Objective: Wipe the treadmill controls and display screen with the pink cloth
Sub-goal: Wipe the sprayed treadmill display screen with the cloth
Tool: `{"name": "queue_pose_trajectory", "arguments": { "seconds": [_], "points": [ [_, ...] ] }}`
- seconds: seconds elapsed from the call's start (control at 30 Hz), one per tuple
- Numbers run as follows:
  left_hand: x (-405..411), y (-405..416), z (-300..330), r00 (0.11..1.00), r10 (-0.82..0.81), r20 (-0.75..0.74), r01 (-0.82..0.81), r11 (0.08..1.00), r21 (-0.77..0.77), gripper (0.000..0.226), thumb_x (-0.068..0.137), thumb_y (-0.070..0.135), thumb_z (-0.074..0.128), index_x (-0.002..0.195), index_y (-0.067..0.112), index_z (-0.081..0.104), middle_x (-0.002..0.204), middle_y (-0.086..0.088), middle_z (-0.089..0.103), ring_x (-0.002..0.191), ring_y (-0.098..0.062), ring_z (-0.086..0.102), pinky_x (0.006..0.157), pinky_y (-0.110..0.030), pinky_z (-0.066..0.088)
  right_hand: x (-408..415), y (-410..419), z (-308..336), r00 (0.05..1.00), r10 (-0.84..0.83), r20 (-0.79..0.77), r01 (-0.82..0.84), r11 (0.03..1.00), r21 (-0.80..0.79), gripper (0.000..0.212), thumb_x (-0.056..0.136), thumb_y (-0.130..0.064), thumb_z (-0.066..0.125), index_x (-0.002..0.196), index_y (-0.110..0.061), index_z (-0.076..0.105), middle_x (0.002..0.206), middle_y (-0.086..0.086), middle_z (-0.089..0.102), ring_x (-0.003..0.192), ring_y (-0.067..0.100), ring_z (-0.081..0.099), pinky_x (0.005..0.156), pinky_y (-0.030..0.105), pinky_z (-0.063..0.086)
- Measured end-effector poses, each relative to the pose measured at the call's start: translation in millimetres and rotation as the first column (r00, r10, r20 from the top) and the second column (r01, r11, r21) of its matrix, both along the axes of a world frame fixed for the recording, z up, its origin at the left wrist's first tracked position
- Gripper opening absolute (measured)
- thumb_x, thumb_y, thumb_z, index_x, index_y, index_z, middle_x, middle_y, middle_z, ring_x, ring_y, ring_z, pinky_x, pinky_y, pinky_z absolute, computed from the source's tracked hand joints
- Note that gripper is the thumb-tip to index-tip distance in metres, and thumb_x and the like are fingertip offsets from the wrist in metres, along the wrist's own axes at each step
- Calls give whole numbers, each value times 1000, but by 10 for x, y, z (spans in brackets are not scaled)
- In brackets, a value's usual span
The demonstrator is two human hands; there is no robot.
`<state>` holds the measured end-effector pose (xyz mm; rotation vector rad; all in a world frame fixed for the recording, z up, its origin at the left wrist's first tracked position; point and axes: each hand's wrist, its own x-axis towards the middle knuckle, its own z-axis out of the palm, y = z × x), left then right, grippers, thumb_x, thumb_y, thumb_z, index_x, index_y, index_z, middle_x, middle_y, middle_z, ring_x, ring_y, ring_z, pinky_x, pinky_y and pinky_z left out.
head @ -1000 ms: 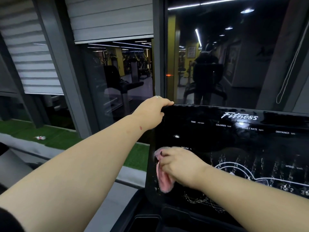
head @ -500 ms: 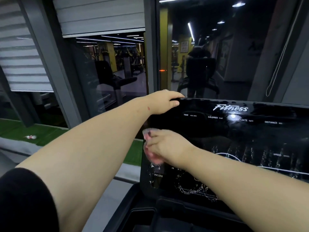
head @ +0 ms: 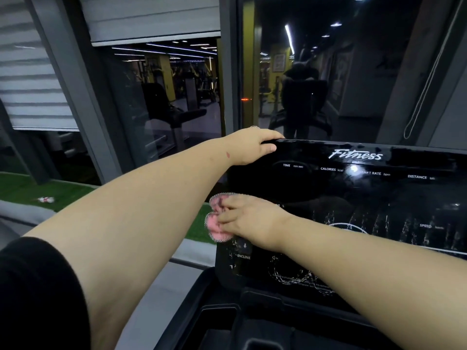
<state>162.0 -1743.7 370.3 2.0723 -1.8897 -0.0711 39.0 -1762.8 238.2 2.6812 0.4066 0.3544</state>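
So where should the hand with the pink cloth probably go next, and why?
Probably sweep rightward across the display. The right hand presses the pink cloth at the console's left edge, above the INCLINE label, while white streaks remain to its right. The left hand grips the top corner, steadying it.

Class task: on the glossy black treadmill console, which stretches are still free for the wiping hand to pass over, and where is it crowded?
Free: the glossy black treadmill console between the TIME and DISTANCE labels above and the streaked SPEED area on the right.

Crowded: the top-left corner, held by the left hand, and the left edge above INCLINE, where the right hand presses the pink cloth.
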Motion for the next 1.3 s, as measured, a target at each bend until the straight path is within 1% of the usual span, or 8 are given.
{"name": "queue_pose_trajectory", "arguments": {
  "seconds": [0.23, 0.5, 0.67, 0.7, 0.83, 1.03, 1.17, 1.3],
  "points": [
    [37, -42, -32, 1000, 5, -16, -5, 1000, -4, 43, 109, 38, 46, 152, 40, 44, 149, -5, 48, 136, -26, 47, 103, -30, 34, -176, 64, -9, 979, -19, -202, 69, 968, 240, 22, 94, -14, 58, 110, -14, 74, 109, 6, 72, 96, 24, 66, 87, 42, 57],
    [4, -19, -29, 1000, -3, -14, 3, 1000, -10, 42, 109, 35, 45, 152, 38, 44, 140, -6, 51, 124, -23, 54, 94, -28, 35, -311, -3, -224, 976, -27, -217, 51, 993, 106, 24, 93, -17, 63, 111, -20, 77, 123, -3, 71, 122, 24, 58, 105, 41, 48],
    [-11, 3, -42, 1000, 1, -17, -2, 1000, -23, 40, 109, 34, 45, 149, 38, 47, 133, -5, 53, 121, -23, 54, 93, -29, 35, -289, 136, -103, 956, 144, -257, 24, 831, 556, 12, 87, -17, 49, 96, -12, 55, 75, 7, 61, 68, 16, 65, 57, 29, 49],
    [-20, 7, -39, 1000, 2, -21, -3, 1000, -23, 40, 109, 33, 45, 149, 38, 47, 132, -5, 52, 119, -23, 54, 93, -29, 35, -184, 182, -164, 939, 253, -232, -57, 781, 622, 8, 89, -14, 49, 94, -10, 54, 78, 8, 60, 77, 20, 65, 63, 33, 50],
    [-52, 34, -16, 1000, 10, -29, -11, 1000, -30, 41, 109, 33, 44, 150, 38, 46, 134, -4, 51, 117, -21, 54, 94, -28, 35, -148, -76, -193, 982, 99, -158, -105, 994, -29, 18, 88, -7, 63, 96, -16, 76, 111, -3, 73, 116, 27, 58, 108, 40, 43],
    [-37, 41, -26, 1000, 18, -15, -18, 999, -28, 42, 109, 35, 44, 150, 40, 45, 138, -4, 51, 118, -22, 57, 93, -29, 38, -396, -92, -61, 947, -98, -305, 226, 880, 419, 24, 92, -25, 53, 102, -23, 75, 96, -6, 74, 89, 15, 71, 83, 33, 58],
    [-42, 37, -30, 1000, 26, -4, -27, 999, -30, 41, 109, 36, 44, 149, 42, 45, 133, -1, 51, 110, -21, 61, 85, -27, 41, -303, -30, -17, 989, 54, -138, -40, 994, 104, 33, 93, -11, 47, 107, -12, 77, 121, 2, 72, 126, 27, 57, 112, 41, 41],
    [-35, 25, -25, 1000, 19, -6, -19, 999, -27, 40, 109, 36, 44, 148, 43, 46, 130, 0, 52, 107, -21, 63, 81, -22, 46, -777, -176, -100, 974, -78, -212, 134, 956, 262, 39, 97, -21, 42, 118, -17, 74, 128, 0, 68, 125, 20, 57, 110, 33, 43]
  ]
}}
